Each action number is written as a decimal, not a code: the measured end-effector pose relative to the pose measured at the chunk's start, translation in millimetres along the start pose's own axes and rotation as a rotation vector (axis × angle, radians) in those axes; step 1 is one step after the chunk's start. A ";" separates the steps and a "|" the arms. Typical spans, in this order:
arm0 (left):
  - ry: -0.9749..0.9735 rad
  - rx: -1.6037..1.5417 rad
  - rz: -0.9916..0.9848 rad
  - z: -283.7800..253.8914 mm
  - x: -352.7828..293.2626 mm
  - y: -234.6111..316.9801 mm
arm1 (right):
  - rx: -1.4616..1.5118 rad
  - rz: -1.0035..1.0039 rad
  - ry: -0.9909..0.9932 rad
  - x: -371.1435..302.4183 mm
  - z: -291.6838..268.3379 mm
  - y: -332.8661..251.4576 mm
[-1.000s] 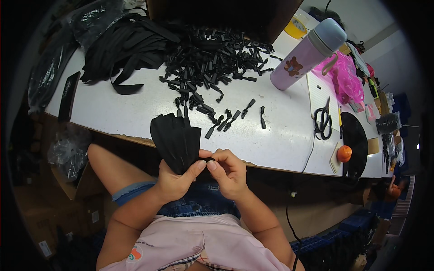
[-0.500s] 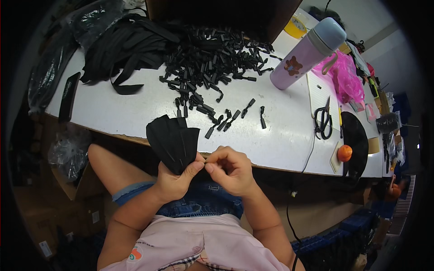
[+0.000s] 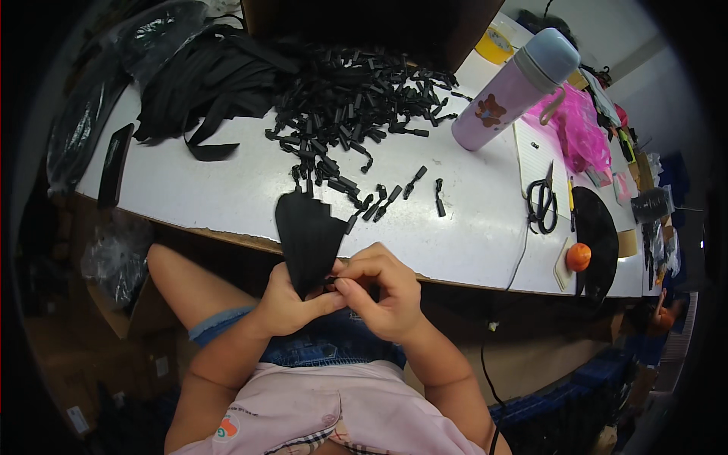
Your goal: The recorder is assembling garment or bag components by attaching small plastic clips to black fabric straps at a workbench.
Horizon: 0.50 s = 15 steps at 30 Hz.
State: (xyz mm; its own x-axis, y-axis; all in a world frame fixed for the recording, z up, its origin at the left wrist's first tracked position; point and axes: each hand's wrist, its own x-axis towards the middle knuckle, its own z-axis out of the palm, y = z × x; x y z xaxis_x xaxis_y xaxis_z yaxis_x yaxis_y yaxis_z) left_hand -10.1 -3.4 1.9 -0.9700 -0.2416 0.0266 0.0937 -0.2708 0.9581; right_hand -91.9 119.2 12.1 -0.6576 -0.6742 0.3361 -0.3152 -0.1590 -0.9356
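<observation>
A fanned bundle of black fabric strips [image 3: 309, 239] stands up out of my left hand [image 3: 292, 303], which is closed round its narrow lower end. My right hand [image 3: 383, 292] is closed in a pinch right beside the left fingertips. Something small and dark shows between the two hands, too little of it to name. Both hands are over my lap, just off the table's near edge. Beyond them a heap of small black pull-tab-like pieces [image 3: 356, 106] spreads over the white table [image 3: 470, 243], with several loose ones nearer to me.
More black strips [image 3: 205, 76] lie piled at the far left beside clear plastic bags [image 3: 159, 34]. A lilac bottle [image 3: 500, 102] stands to the right. Further right are black scissors [image 3: 542, 205], a notepad [image 3: 531, 163], a pink bag [image 3: 584, 136] and a small orange fruit [image 3: 578, 257].
The bundle of strips has swung to the right and its fan looks narrower. My right fingers have moved slightly left, closer in against the left hand.
</observation>
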 end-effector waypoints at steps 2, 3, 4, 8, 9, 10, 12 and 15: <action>0.013 -0.023 0.041 -2.8 -2.4 0.4 | 0.247 0.186 -0.007 -7.1 -1.7 -0.2; 0.026 -0.044 0.082 -3.7 -3.8 0.8 | 0.496 0.371 -0.013 -9.4 -2.1 -0.1; 0.081 -0.052 0.062 -0.3 -5.1 0.7 | 0.541 0.397 -0.055 -11.3 -3.0 2.9; 0.170 -0.004 0.115 9.2 -3.9 -0.1 | 0.413 0.338 0.002 -12.9 4.6 2.4; 0.175 0.139 0.228 13.0 -2.4 1.8 | 0.413 0.323 0.025 -13.9 5.5 3.8; 0.179 0.282 0.341 14.7 -1.1 2.8 | 0.412 0.308 0.049 -14.6 5.8 5.5; 0.037 0.628 0.514 -0.2 -5.0 -4.6 | 0.610 0.477 0.007 -14.7 2.8 10.7; 0.044 0.424 0.410 3.3 -6.3 -11.8 | 0.334 0.409 -0.009 -11.3 -0.9 11.8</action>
State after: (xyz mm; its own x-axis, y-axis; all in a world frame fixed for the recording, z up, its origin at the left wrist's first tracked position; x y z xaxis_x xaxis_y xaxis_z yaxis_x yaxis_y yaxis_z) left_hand -5.9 4.4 -8.6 -0.8624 -0.2889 0.4157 0.3526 0.2465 0.9027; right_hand -88.8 125.6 -2.7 -0.6749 -0.7351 -0.0634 0.2020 -0.1014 -0.9741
